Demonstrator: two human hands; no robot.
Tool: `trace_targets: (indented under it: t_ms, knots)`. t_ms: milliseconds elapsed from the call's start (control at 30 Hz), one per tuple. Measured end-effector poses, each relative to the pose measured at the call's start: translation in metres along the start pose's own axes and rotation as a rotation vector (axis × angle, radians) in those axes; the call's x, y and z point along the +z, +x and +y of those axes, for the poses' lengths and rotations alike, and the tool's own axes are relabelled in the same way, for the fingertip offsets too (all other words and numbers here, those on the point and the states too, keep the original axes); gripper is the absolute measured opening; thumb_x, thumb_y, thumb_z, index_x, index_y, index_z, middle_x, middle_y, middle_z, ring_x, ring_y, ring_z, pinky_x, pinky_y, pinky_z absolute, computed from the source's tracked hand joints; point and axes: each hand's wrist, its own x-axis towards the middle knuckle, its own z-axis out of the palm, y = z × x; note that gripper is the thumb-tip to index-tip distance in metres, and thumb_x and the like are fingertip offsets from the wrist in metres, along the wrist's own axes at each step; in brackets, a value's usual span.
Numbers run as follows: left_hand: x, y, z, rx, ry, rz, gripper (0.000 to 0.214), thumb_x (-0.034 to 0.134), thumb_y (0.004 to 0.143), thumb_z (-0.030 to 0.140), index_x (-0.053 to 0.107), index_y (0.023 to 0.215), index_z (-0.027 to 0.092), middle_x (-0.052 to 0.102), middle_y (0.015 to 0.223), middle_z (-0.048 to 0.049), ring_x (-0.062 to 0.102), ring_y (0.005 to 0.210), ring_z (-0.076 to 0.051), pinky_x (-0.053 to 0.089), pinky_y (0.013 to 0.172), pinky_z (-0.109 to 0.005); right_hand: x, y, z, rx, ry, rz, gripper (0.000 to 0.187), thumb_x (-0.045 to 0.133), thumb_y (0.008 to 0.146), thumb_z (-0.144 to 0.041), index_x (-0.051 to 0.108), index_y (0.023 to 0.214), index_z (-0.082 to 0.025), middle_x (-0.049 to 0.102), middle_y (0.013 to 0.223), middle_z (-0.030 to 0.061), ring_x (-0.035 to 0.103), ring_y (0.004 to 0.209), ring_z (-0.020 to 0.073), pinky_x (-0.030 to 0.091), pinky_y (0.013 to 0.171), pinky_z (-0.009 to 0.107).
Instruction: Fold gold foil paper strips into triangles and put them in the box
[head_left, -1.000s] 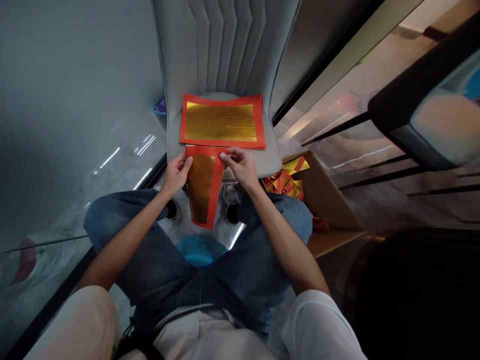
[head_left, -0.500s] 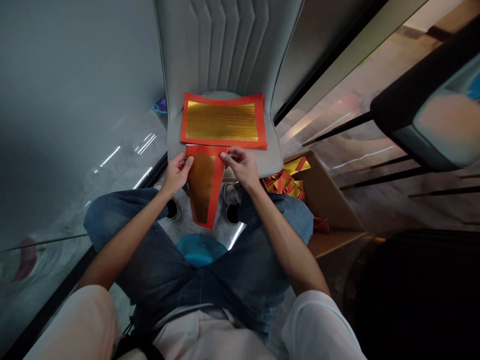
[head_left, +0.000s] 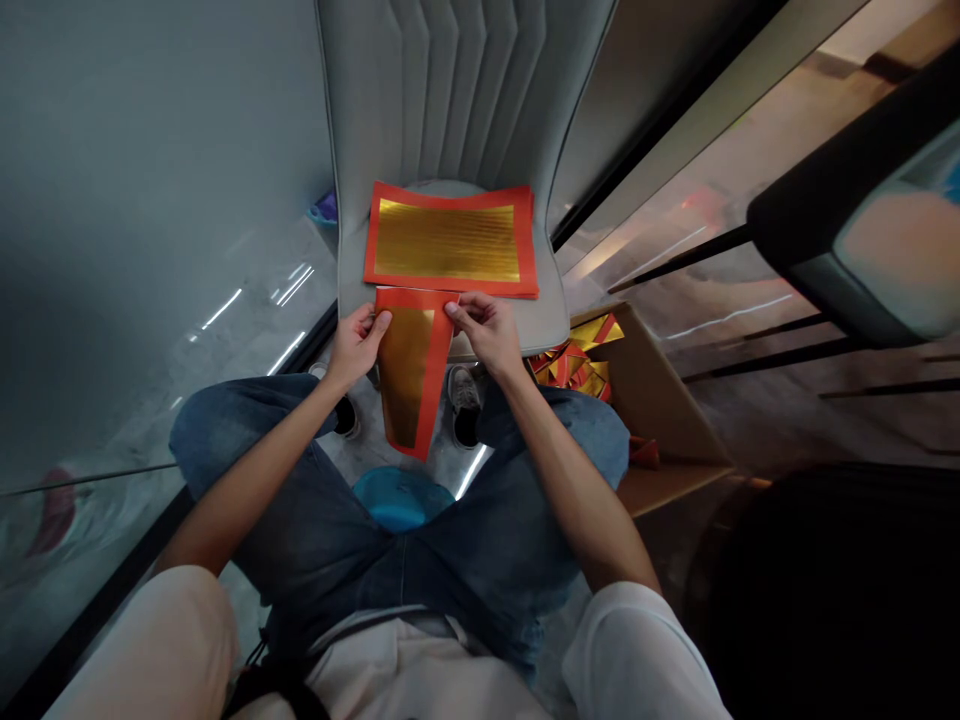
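Note:
A sheet of red paper with a gold foil panel (head_left: 405, 375) hangs between my hands, folded over at its top and hanging down towards the floor. My left hand (head_left: 358, 345) pinches its upper left edge between thumb and fingers. At the upper right corner my right hand (head_left: 486, 330) pinches the same sheet, thumb on top. Just beyond, a stack of red and gold paper sheets (head_left: 450, 240) lies flat on the seat of a grey chair (head_left: 551, 315). The held sheet's top edge is right by the stack's near edge.
A cardboard box (head_left: 660, 400) with several folded red and gold paper pieces (head_left: 574, 365) stands on the floor to the right. Between my knees is a blue round object (head_left: 403, 498). A dark chair (head_left: 817, 220) is at the right, a glossy panel (head_left: 150, 200) at the left.
Almost nothing differs. Both hands keep their pinch on the sheet, and the whole view has shifted very slightly.

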Motion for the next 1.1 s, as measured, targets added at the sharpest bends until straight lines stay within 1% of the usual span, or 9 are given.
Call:
trace_targets:
  t_ms: [167,300,467,700,800,900,967,1033,1100]
  knots:
    - [-0.0002,-0.0007,-0.0006,-0.006,-0.008,0.005,0.054,0.073,0.092,0.074,0.069,0.096,0.02,0.074,0.081,-0.0055,0.068,0.072,-0.018,0.052,0.064,-0.028,-0.0017,0.0007,0.0022,-0.012,-0.017,-0.021,0.061,0.085,0.073,-0.08,0.07,0.087,-0.023,0.065,0.072,-0.0007,0.057,0.062,0.0141,0.053,0.059,0.029]
    - [-0.0004,-0.0017,-0.0004,-0.025,-0.015,-0.006,0.054,0.074,0.092,0.073,0.07,0.099,0.02,0.075,0.083,-0.0055,0.069,0.074,-0.019,0.053,0.066,-0.028,-0.0013,0.0003,0.003,-0.023,-0.017,-0.011,0.057,0.085,0.075,-0.077,0.07,0.087,-0.023,0.065,0.072,-0.0004,0.056,0.062,0.0142,0.053,0.059,0.03]
    - [-0.0003,-0.0021,0.0014,-0.028,-0.026,-0.007,0.055,0.075,0.09,0.074,0.07,0.098,0.019,0.076,0.086,-0.0062,0.071,0.077,-0.019,0.054,0.068,-0.028,-0.0004,0.0003,0.0034,-0.012,-0.033,0.01,0.057,0.084,0.075,-0.078,0.069,0.086,-0.023,0.065,0.072,-0.0008,0.055,0.062,0.0138,0.053,0.058,0.029]
    - [0.0001,-0.0018,0.001,-0.027,-0.01,-0.004,0.057,0.074,0.091,0.075,0.07,0.1,0.019,0.074,0.08,-0.0052,0.068,0.072,-0.019,0.051,0.065,-0.028,-0.0018,0.0008,0.0052,0.004,-0.025,-0.003,0.054,0.085,0.077,-0.074,0.067,0.086,-0.023,0.064,0.072,-0.0006,0.055,0.062,0.0138,0.054,0.058,0.029]
    - [0.0006,-0.0012,0.0017,-0.009,-0.019,0.001,0.057,0.073,0.091,0.077,0.068,0.095,0.02,0.072,0.078,-0.0035,0.064,0.068,-0.017,0.048,0.062,-0.027,-0.0023,0.001,0.0059,0.0,-0.018,0.006,0.056,0.086,0.075,-0.075,0.067,0.085,-0.023,0.064,0.07,-0.0011,0.056,0.061,0.0136,0.054,0.057,0.028]
    - [0.001,-0.0008,0.0029,0.014,-0.023,0.002,0.057,0.073,0.091,0.076,0.066,0.086,0.02,0.062,0.066,0.001,0.053,0.057,-0.012,0.038,0.053,-0.024,-0.003,0.002,0.0066,0.0,-0.026,0.025,0.061,0.086,0.072,-0.079,0.067,0.083,-0.023,0.066,0.069,-0.002,0.056,0.059,0.0127,0.055,0.056,0.028]
    - [0.0014,-0.0008,0.0037,0.028,-0.027,0.005,0.057,0.074,0.091,0.075,0.065,0.083,0.019,0.057,0.062,0.0029,0.047,0.053,-0.01,0.034,0.05,-0.023,-0.0034,0.0028,0.0074,-0.005,-0.024,0.031,0.062,0.086,0.07,-0.081,0.067,0.083,-0.023,0.066,0.069,-0.0026,0.056,0.058,0.0121,0.055,0.055,0.027]
    - [0.0017,-0.0008,0.0043,0.029,-0.039,0.003,0.058,0.075,0.09,0.076,0.066,0.083,0.019,0.057,0.06,0.003,0.046,0.052,-0.01,0.033,0.05,-0.022,-0.0033,0.0032,0.0082,-0.013,-0.012,0.036,0.063,0.087,0.069,-0.081,0.066,0.081,-0.023,0.066,0.067,-0.0033,0.056,0.056,0.0116,0.055,0.055,0.027]
    - [0.0016,-0.0002,0.0046,0.014,-0.051,0.0,0.058,0.076,0.089,0.076,0.068,0.087,0.018,0.061,0.062,0.0018,0.049,0.053,-0.01,0.035,0.05,-0.022,-0.0029,0.0028,0.0089,-0.027,-0.004,0.037,0.062,0.087,0.069,-0.081,0.066,0.081,-0.023,0.065,0.066,-0.0038,0.056,0.056,0.0115,0.055,0.055,0.027]
